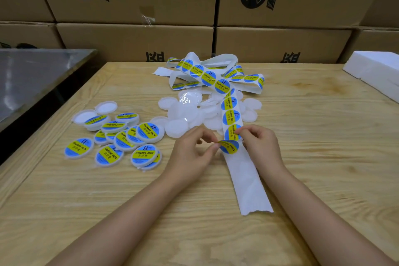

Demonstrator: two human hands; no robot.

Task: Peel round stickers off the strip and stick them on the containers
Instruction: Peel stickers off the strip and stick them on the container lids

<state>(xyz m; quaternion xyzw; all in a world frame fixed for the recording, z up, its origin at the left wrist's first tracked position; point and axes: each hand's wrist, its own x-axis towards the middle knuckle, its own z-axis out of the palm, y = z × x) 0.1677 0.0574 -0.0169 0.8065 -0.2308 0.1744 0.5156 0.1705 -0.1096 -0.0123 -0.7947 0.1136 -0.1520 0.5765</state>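
Note:
A white backing strip (pixel 246 177) runs from a tangled heap at the back toward me, carrying round blue-and-yellow "soldering paste" stickers. My left hand (pixel 194 149) pinches the edge of one round sticker (pixel 228 146), which curls half lifted off the strip. My right hand (pixel 259 142) presses its fingertips on the strip beside that sticker. Plain white round containers (pixel 183 114) lie piled in the middle behind my hands. Several labelled containers (pixel 121 138) sit in a cluster to the left.
The wooden table (pixel 108 201) ends at its left edge beside a steel surface (pixel 32 75). Stacked cardboard boxes (pixel 133 2) form a wall behind. A white foam block (pixel 377 69) lies at the far right corner.

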